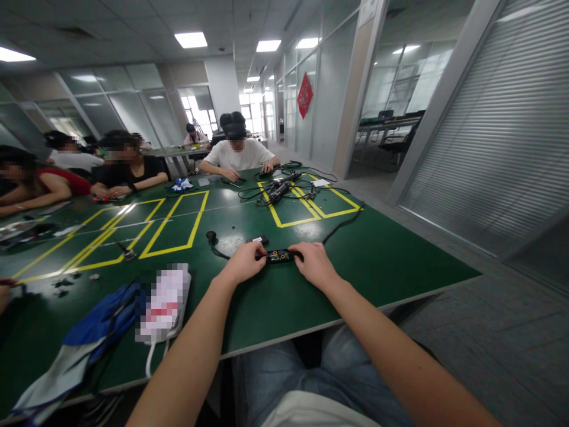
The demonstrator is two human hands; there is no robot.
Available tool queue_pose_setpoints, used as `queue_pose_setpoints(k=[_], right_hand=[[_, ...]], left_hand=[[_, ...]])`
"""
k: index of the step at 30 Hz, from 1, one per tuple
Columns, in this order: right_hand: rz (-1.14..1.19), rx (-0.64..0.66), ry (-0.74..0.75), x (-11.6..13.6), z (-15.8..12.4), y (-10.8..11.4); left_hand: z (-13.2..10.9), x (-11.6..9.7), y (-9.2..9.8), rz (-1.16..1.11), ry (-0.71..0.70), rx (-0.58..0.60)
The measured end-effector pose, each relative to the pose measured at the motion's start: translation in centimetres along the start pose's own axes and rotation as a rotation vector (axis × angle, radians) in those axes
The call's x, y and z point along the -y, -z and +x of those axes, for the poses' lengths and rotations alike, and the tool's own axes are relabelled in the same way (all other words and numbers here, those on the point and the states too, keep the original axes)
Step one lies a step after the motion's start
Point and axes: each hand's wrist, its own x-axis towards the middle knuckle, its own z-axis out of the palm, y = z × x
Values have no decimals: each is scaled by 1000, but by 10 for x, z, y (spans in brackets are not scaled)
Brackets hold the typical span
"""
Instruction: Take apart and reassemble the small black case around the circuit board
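Observation:
My left hand [243,263] grips the left end of a small black case with a circuit board [280,255], its fingers closed. On the other end my right hand [315,264] is closed too, thumb and fingers at the edge. The case lies open at the top, and its board shows orange-ringed parts. From the left end runs a black cable with a round plug [211,236]; another black cable [344,224] leads off behind my right hand. Just beyond my left fingers rests a black piece with a white label [258,239].
A blue and white cloth item [100,323] and a white power strip [184,296] with a white cord lie left of my left arm. Tangled black cables and tools [282,188] sit across the green table [400,267]. Several people work around it, one person [240,153] opposite.

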Motion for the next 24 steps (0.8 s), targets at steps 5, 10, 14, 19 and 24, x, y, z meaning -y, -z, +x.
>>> queue_pose_setpoints(k=[5, 10, 14, 19, 24], right_hand=[[131, -63, -86, -8, 2, -1], [116, -58, -101, -10, 2, -1], [79, -45, -84, -6, 1, 1], [54, -31, -100, -2, 2, 3], [53, -39, -88, -3, 3, 2]], left_hand=[[1, 2, 2, -30, 9, 25], [1, 2, 5, -69, -8, 18], [1, 0, 5, -72, -19, 5], [2, -1, 5, -61, -19, 7], [1, -3, 5, -65, -22, -3]])
